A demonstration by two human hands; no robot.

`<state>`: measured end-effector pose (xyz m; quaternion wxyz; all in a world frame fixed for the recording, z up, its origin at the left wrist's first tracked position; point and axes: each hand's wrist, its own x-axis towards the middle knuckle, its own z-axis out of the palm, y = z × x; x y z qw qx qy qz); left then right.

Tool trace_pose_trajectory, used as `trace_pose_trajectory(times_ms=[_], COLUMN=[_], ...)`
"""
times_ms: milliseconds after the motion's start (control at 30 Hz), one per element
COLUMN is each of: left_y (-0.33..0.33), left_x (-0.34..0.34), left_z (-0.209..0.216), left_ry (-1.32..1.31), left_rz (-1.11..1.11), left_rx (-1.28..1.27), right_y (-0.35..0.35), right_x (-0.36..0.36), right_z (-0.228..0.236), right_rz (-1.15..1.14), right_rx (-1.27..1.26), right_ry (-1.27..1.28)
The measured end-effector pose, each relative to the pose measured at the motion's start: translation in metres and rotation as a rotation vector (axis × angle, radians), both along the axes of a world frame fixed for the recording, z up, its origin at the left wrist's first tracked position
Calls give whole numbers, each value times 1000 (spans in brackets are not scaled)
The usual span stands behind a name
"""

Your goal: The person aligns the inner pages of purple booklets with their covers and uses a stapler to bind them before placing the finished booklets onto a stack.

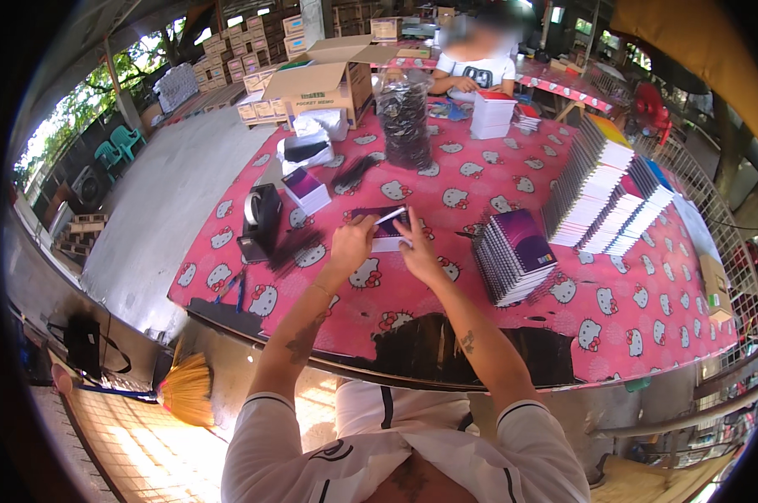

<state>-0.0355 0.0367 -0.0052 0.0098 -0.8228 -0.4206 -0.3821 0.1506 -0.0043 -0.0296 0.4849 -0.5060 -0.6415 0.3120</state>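
Note:
A small stack of purple-covered notebooks (387, 244) lies in front of me on the table, partly hidden by my hands. My left hand (351, 245) is closed at the stack's left side, its fingertips pinching a thin white strip (391, 215) that slants over the top cover. I cannot make out whether the strip is loose or part of a notebook. On the other side, my right hand (419, 251) has two fingers spread apart, reaching to the strip's far end and the stack's right edge. Right of it stands a taller stack of purple spiral notebooks (513, 256).
A black tape dispenser (260, 222) and another small notebook stack (307, 191) stand left. Black wire-like strands (295, 248) lie nearby. Tall notebook stacks (593, 189) rise at right. Farther back are a black plastic-wrapped bundle (404, 121), an open carton (329, 88) and a seated person (477, 71).

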Motion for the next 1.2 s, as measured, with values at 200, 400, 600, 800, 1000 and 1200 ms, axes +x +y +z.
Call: trace_pose_trajectory(times_ms=[200,400,600,800,1000,1200], left_y=[-34,-137,-153,-61,-15,-53], left_x=[10,-6,8,-69,-120,-91], left_z=[58,13,-44,-27,-60,-42], left_ry=[-15,117,-382,-81,310,138], left_rz=[-21,-208,-92,265,425,371], left_rx=[172,15,-243,50,71,-5], right_y=[-26,-109,-112,-126,-138,-133], right_x=[20,14,8,30,17,28], right_z=[18,-15,-20,-20,-14,-35], right_rz=[34,218,193,152,153,259], right_rx=[164,-27,-61,-114,-154,-143], right_ry=[252,295,222,281,496,356])
